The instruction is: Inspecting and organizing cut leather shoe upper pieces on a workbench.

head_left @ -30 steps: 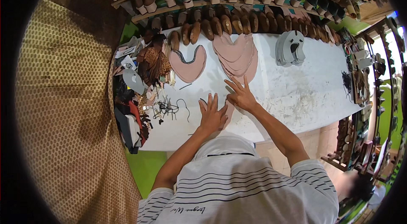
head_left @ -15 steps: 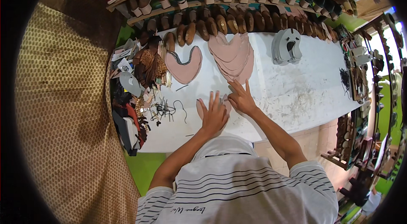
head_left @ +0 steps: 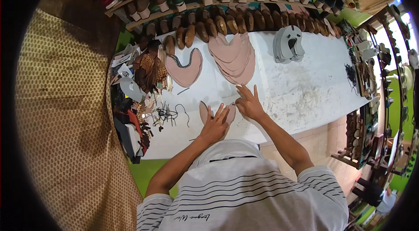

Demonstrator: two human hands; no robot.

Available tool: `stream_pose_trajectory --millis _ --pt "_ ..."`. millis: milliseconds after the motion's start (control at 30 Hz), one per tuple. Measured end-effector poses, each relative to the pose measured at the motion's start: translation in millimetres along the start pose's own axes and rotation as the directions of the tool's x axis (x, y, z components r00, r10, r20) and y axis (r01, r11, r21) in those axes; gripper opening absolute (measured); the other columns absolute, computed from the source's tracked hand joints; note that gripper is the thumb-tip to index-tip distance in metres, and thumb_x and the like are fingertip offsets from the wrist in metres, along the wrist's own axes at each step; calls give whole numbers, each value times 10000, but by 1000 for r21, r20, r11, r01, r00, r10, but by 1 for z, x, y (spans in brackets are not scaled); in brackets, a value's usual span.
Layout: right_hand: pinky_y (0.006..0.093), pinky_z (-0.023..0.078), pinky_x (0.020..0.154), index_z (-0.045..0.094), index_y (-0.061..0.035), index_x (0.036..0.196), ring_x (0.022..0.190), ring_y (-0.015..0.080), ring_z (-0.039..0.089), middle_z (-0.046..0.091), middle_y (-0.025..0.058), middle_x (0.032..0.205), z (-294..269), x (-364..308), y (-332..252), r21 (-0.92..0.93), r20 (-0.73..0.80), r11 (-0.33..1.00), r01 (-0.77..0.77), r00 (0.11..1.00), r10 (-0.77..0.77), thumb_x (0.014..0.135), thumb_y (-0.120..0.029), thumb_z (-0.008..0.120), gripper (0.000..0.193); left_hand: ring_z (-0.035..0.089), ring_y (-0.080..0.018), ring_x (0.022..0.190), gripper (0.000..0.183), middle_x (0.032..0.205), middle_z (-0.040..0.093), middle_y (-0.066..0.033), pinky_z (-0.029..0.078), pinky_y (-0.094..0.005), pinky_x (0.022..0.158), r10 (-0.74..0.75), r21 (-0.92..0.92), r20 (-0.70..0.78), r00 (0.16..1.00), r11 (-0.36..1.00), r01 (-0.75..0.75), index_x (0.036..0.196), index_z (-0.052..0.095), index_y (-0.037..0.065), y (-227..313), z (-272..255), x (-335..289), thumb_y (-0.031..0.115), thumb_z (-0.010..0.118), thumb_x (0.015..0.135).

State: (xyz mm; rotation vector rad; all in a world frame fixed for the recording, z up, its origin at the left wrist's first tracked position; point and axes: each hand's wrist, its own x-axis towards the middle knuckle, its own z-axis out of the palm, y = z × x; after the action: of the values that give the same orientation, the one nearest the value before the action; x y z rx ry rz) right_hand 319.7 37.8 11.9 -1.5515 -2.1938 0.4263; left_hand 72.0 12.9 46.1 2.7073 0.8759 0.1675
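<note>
A U-shaped pink shoe upper piece [head_left: 203, 112] lies on the white worktable close to my body. My left hand [head_left: 214, 127] rests across its middle with the fingers spread, hiding much of it. At the piece's right tip is my right hand [head_left: 250, 105], its thumb and forefinger closed together there while other fingers stretch away over the table. Whatever lies between those fingertips is too small to make out. Farther left sits another pink upper piece [head_left: 187, 74] with dark trim along its inner curve. A stack of pink pieces [head_left: 238, 63] lies beyond my hands.
Grey cut pieces [head_left: 288, 47] are stacked at the far right. Brown shoe lasts [head_left: 231, 24] line the table's back edge below racks of shoes. Scraps [head_left: 148, 71] and tangled black cords [head_left: 166, 116] crowd the left. A patterned curtain [head_left: 70, 113] hangs there. Shelving stands right.
My left hand has come down and slightly toward me, its fingers flatter, so more of the piece's left arm shows. My right hand stays at the right tip. The whole view has shifted slightly.
</note>
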Motion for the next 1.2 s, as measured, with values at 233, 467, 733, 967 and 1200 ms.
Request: stream_pose_trajectory --millis 233,467,733,967,1200 --pt "720 135 1198 774 -106 917 1524 367 321 459 133 1562 -11 -9 1 14 -15 998 -60 998 60 836 -135 745 91 14 -523 1558 402 1644 191 -346 24 -826 1112 -723 -62 -126 679 689 722 901 700 -33 -14 -15 -46 365 742 868" --pt "720 145 1196 778 -96 919 1522 373 326 474 134 1550 -8 -14 -1 9 -2 996 -88 996 88 845 -140 737 95 -25 -531 1559 350 1642 190 -351 -6 -837 1094 -760 -191 -105 642 649 737 837 728 -2 -21 4 -43 344 758 877" --pt "729 148 1194 782 -114 919 1520 354 331 477 117 1551 -3 -3 -12 1 -17 998 -63 998 63 859 -168 735 93 -15 -535 1559 227 1651 190 -336 -13 -850 1085 -758 -157 -170 630 652 742 848 738 36 -76 11 -32 260 728 882" --pt "735 175 1185 783 -124 909 1519 339 333 486 116 1540 12 10 -29 3 9 1000 3 1000 -3 859 -196 744 95 16 -500 1572 211 1649 217 -316 -31 -830 1109 -603 -56 -444 663 757 651 883 725 36 -96 -3 -19 246 736 872" --pt "742 195 1170 780 -121 894 1506 345 350 489 117 1535 18 8 -32 13 -6 999 -45 999 45 851 -177 744 80 134 -494 1559 160 1655 264 -254 1 -805 1133 -471 -162 -189 862 880 446 894 751 120 -31 12 -29 271 786 852"
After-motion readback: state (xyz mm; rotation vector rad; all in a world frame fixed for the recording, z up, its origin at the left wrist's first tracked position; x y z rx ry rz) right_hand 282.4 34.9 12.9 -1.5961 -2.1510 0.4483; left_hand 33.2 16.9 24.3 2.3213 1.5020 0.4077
